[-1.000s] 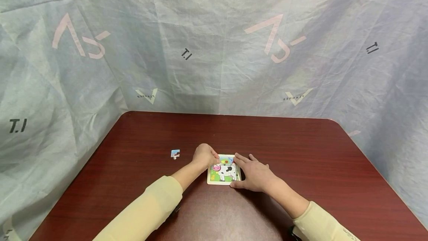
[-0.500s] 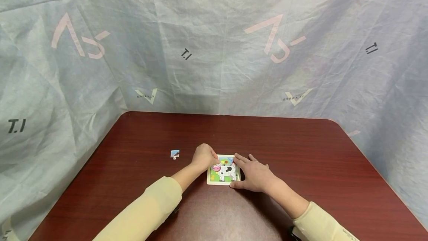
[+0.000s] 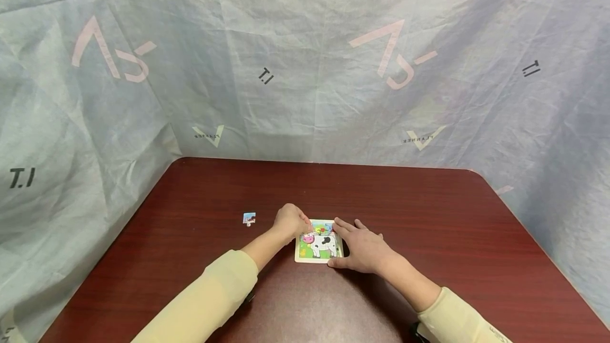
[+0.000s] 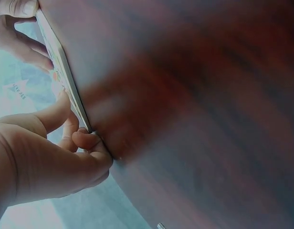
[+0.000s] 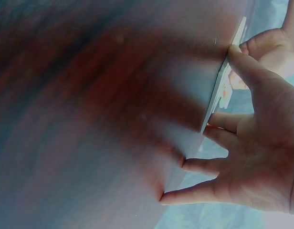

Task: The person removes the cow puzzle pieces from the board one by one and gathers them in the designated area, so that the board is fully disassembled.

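A small cow jigsaw puzzle (image 3: 325, 245) in a pale frame lies near the middle of the table. My left hand (image 3: 289, 224) is at its upper left corner, thumb and forefinger pinching a puzzle piece (image 5: 225, 98) that tilts up from the picture. Its other fingers curl beside the frame's corner in the left wrist view. My right hand (image 3: 364, 249) rests along the right side with fingers spread and straight. The right thumb touches the near corner, two fingertips the far part, and the other fingertips reach the table. A loose puzzle piece (image 3: 249, 218), blue with brown, lies left of the puzzle.
The dark red wooden table (image 3: 405, 200) has rounded far corners. A grey printed cloth (image 3: 305, 68) hangs behind it and along both sides. Both forearms wear pale yellow sleeves (image 3: 205, 295).
Both hands stay at the same places on the puzzle; the part of the picture by the left fingertips shifts slightly. The loose piece has not moved.
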Action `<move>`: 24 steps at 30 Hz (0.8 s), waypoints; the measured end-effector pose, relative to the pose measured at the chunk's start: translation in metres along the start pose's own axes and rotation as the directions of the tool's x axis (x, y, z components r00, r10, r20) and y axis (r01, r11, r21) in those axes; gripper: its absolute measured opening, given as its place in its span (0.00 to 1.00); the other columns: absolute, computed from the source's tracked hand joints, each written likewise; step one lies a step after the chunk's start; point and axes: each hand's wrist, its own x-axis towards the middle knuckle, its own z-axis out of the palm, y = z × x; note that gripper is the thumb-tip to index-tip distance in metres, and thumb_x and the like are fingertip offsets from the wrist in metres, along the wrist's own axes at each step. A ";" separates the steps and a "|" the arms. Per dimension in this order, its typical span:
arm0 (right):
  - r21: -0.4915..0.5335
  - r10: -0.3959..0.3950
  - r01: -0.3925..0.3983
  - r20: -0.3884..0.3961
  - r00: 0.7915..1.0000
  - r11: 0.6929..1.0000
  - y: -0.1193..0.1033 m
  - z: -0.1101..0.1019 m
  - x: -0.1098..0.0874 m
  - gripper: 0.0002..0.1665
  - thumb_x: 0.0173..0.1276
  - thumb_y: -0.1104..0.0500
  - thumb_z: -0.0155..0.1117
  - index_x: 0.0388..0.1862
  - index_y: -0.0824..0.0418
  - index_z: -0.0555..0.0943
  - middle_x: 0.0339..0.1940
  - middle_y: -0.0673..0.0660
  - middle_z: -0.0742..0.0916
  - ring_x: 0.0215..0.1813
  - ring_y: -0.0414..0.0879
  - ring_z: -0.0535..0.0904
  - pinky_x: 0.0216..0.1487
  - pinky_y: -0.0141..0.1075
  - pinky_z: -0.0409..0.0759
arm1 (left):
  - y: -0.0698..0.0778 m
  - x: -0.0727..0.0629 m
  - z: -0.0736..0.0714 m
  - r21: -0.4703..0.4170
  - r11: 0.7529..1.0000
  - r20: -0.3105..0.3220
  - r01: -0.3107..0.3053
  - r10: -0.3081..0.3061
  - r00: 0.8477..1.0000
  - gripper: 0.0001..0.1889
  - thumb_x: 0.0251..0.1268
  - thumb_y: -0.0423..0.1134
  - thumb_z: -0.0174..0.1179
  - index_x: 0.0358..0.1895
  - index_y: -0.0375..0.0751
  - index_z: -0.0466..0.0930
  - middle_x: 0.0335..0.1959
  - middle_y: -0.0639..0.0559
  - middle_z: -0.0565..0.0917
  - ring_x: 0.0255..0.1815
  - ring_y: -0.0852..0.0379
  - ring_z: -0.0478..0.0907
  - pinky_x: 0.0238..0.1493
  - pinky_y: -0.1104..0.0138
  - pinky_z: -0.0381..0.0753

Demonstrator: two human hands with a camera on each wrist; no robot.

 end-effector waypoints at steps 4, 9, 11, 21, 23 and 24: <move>0.005 0.003 -0.003 0.003 1.000 1.000 -0.001 0.000 0.000 0.53 0.60 0.32 0.72 0.78 0.55 0.67 0.80 0.51 0.66 0.76 0.69 0.60 0.49 0.79 0.66 | 0.000 0.001 0.000 -0.035 0.999 0.016 0.011 -0.010 1.000 0.09 0.51 0.27 0.76 0.21 0.36 0.84 0.24 0.50 0.81 0.31 0.55 0.76 0.31 0.67 0.78; 0.003 0.006 -0.006 0.003 1.000 1.000 -0.001 0.000 0.000 0.53 0.60 0.32 0.72 0.78 0.55 0.67 0.80 0.51 0.66 0.76 0.68 0.60 0.49 0.79 0.66 | 0.001 0.000 -0.001 -0.060 0.998 0.024 0.027 -0.026 0.999 0.07 0.51 0.26 0.74 0.23 0.35 0.85 0.25 0.49 0.82 0.32 0.55 0.76 0.33 0.66 0.78; 0.002 0.007 -0.007 0.002 1.000 1.000 -0.001 -0.001 0.000 0.53 0.60 0.33 0.72 0.78 0.55 0.67 0.80 0.51 0.66 0.76 0.68 0.60 0.50 0.79 0.66 | 0.001 0.000 -0.001 -0.069 0.997 0.028 0.034 -0.032 0.999 0.06 0.51 0.25 0.74 0.23 0.34 0.85 0.25 0.49 0.82 0.32 0.55 0.77 0.34 0.66 0.79; 0.000 0.011 -0.011 0.004 1.000 1.000 -0.001 -0.001 0.001 0.54 0.59 0.32 0.72 0.78 0.55 0.67 0.79 0.51 0.67 0.76 0.68 0.61 0.50 0.79 0.67 | 0.002 0.000 -0.003 -0.069 0.997 0.049 0.029 -0.026 0.998 0.09 0.53 0.25 0.73 0.24 0.35 0.82 0.27 0.48 0.80 0.33 0.53 0.75 0.34 0.66 0.77; 0.001 0.014 -0.014 0.008 1.000 1.000 -0.001 -0.001 0.001 0.54 0.59 0.32 0.72 0.78 0.55 0.67 0.79 0.51 0.67 0.76 0.68 0.60 0.50 0.79 0.67 | 0.002 -0.001 -0.003 -0.049 0.999 0.052 0.016 -0.013 0.999 0.09 0.52 0.26 0.75 0.25 0.36 0.82 0.28 0.48 0.79 0.34 0.53 0.75 0.35 0.65 0.77; 0.001 0.015 -0.015 0.009 1.000 1.000 -0.001 -0.001 0.001 0.54 0.59 0.32 0.72 0.78 0.55 0.67 0.79 0.51 0.67 0.76 0.68 0.60 0.50 0.79 0.67 | 0.001 -0.001 -0.003 -0.037 0.999 0.049 0.007 -0.005 0.999 0.09 0.52 0.26 0.75 0.25 0.36 0.82 0.29 0.48 0.79 0.34 0.53 0.74 0.36 0.65 0.77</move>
